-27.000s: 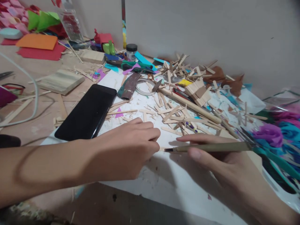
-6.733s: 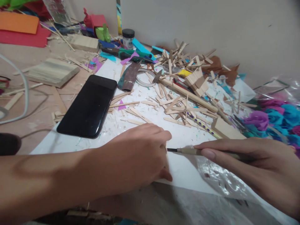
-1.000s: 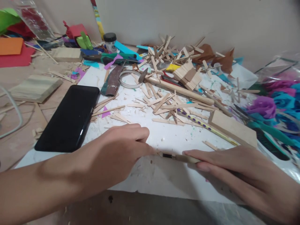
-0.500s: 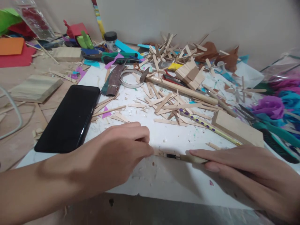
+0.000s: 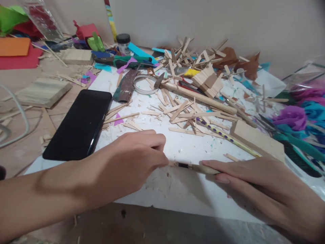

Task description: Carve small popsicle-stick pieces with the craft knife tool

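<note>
My right hand (image 5: 264,189) grips the pale wooden handle of a small carving chisel (image 5: 207,169), its index finger stretched along the handle. The tool's short dark metal blade points left and rests on a thin wooden craft stick (image 5: 172,163). My left hand (image 5: 137,162) is closed, thumb and fingers pinching that stick; most of it is hidden inside the hand. Both hands are low over the white board (image 5: 177,200), close to its near edge. Beyond them lies a pile of cut craft sticks (image 5: 186,117).
A black phone (image 5: 78,125) lies by my left forearm. Farther back are a hammer (image 5: 198,96), a tape roll (image 5: 146,84) and a glue jar (image 5: 123,43). A wooden block (image 5: 257,139), a spotted pencil (image 5: 225,135) and green-handled scissors (image 5: 299,149) are at right.
The chisel has slid slightly left along the craft stick, nearer to my left hand. The view has shifted a little, so the phone and tools appear farther right.
</note>
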### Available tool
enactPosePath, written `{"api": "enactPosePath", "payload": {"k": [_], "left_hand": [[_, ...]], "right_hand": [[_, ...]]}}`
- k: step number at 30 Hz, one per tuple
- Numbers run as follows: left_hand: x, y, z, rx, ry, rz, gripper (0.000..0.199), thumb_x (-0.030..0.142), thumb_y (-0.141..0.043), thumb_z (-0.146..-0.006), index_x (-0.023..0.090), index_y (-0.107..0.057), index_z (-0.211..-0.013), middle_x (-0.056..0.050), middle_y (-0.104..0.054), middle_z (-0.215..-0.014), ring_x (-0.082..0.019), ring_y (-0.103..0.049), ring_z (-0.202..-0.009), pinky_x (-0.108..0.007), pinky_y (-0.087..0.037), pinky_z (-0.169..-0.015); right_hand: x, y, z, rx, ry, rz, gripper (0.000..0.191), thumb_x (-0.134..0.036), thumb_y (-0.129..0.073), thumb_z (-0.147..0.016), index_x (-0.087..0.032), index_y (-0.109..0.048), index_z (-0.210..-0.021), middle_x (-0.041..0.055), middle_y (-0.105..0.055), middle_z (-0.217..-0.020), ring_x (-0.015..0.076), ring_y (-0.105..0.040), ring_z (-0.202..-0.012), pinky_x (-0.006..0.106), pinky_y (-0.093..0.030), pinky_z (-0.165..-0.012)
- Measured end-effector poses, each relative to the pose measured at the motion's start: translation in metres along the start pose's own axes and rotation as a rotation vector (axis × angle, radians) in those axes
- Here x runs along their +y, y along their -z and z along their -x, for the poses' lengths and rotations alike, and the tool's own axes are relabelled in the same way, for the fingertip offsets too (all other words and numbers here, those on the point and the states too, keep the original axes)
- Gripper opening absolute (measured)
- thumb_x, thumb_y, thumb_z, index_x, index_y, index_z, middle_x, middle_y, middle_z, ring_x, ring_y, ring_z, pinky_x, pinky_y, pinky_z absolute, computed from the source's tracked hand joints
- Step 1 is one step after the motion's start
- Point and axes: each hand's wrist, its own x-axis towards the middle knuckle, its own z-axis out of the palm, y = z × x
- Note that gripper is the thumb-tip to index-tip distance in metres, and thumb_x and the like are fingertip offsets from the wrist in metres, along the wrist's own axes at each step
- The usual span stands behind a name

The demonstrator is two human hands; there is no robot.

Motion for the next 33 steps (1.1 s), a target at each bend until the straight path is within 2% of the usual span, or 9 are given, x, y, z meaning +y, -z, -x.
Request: {"api": "enactPosePath", "payload": {"k": [4,10,14,20,22,27,31,33], "left_hand": [[-0.001,-0.001,0.002,-0.004,0.013,0.009,0.033,0.006,-0.050,-0.104,0.019,-0.074,-0.085,0.001,-0.060,-0.082,-0.013,-0.055,-0.076,-0.028,-0.036,-0.066],[-0.002,0.000,0.002,0.043,-0.017,-0.012,0.033,0.007,-0.051,-0.104,0.020,-0.079,-0.096,0.001,-0.057,-0.082,-0.012,-0.053,-0.077,-0.029,-0.034,-0.066],[-0.002,0.000,0.002,0.050,-0.017,-0.011,0.035,0.008,-0.050,-0.106,0.021,-0.082,-0.099,0.001,-0.057,-0.081,-0.012,-0.054,-0.078,-0.029,-0.034,-0.066],[0.000,0.000,0.002,0.059,-0.023,-0.021,0.034,0.008,-0.050,-0.107,0.019,-0.081,-0.097,0.000,-0.056,-0.080,-0.014,-0.052,-0.077,-0.031,-0.033,-0.066],[0.002,0.000,0.003,0.055,-0.024,-0.063,0.034,0.008,-0.050,-0.107,0.018,-0.077,-0.089,-0.001,-0.056,-0.079,-0.015,-0.051,-0.076,-0.032,-0.032,-0.066],[0.012,-0.006,0.005,0.095,0.002,-0.133,0.033,0.012,-0.050,-0.107,0.018,-0.067,-0.081,-0.001,-0.057,-0.076,-0.017,-0.050,-0.073,-0.035,-0.031,-0.066],[0.012,-0.002,0.004,0.142,0.048,0.030,0.015,0.022,-0.062,-0.105,0.020,-0.073,-0.097,0.002,-0.063,-0.079,-0.015,-0.055,-0.073,-0.031,-0.038,-0.068],[0.008,0.006,0.002,0.118,0.036,0.056,0.014,0.022,-0.061,-0.105,0.022,-0.075,-0.109,0.001,-0.066,-0.091,-0.015,-0.060,-0.084,-0.030,-0.042,-0.074]], "right_hand": [[0.000,-0.001,-0.001,0.011,0.005,-0.007,0.037,-0.031,-0.064,-0.107,-0.042,-0.075,-0.141,-0.0021,-0.089,-0.093,0.0218,-0.083,-0.065,0.028,-0.056,-0.046],[-0.002,0.000,-0.004,0.013,0.008,-0.006,0.033,-0.028,-0.066,-0.106,-0.036,-0.080,-0.134,-0.0029,-0.087,-0.084,0.0165,-0.075,-0.053,0.027,-0.053,-0.046],[-0.004,0.000,-0.006,0.020,-0.014,-0.050,0.034,-0.026,-0.067,-0.105,-0.039,-0.080,-0.133,-0.0072,-0.080,-0.070,0.0119,-0.068,-0.046,0.024,-0.048,-0.044],[-0.005,-0.001,-0.009,0.015,-0.017,-0.036,0.036,-0.027,-0.064,-0.106,-0.041,-0.078,-0.136,-0.0079,-0.078,-0.067,0.0120,-0.066,-0.044,0.024,-0.048,-0.043],[-0.004,0.000,-0.008,0.008,-0.028,-0.033,0.035,-0.029,-0.063,-0.107,-0.040,-0.078,-0.136,-0.0070,-0.081,-0.070,0.0136,-0.070,-0.046,0.024,-0.051,-0.043],[0.002,0.008,-0.003,0.024,-0.088,0.011,0.033,-0.032,-0.061,-0.108,-0.040,-0.079,-0.134,-0.0037,-0.089,-0.099,0.0214,-0.084,-0.066,0.026,-0.055,-0.041],[0.003,0.009,0.002,0.042,-0.068,-0.002,0.034,-0.033,-0.062,-0.108,-0.042,-0.078,-0.137,-0.0039,-0.089,-0.102,0.0231,-0.085,-0.070,0.027,-0.058,-0.044],[0.002,0.007,0.003,0.044,-0.070,-0.007,0.035,-0.032,-0.062,-0.108,-0.042,-0.078,-0.137,-0.0030,-0.089,-0.104,0.0239,-0.086,-0.073,0.027,-0.059,-0.044]]}}
